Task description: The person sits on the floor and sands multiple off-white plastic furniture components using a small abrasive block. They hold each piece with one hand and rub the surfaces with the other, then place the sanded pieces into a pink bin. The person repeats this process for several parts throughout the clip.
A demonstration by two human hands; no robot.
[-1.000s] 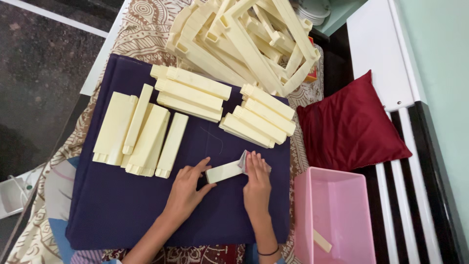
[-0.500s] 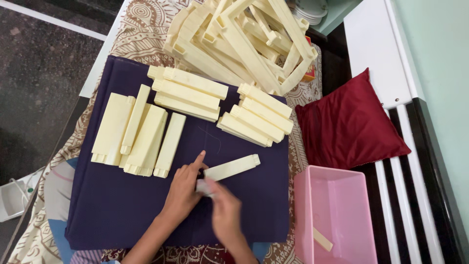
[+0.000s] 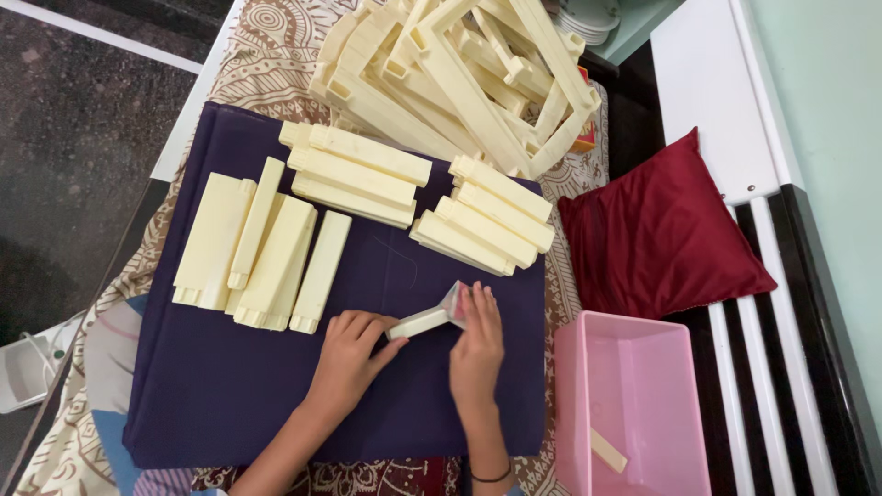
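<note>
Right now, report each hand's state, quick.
Left hand: closed on the near end of the cream plastic bar, holding it on the purple cloth.
Right hand: pressing a small greyish piece against the bar's far end.

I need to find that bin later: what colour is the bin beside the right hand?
Pink; the bin shows clearly in the head view.
</note>
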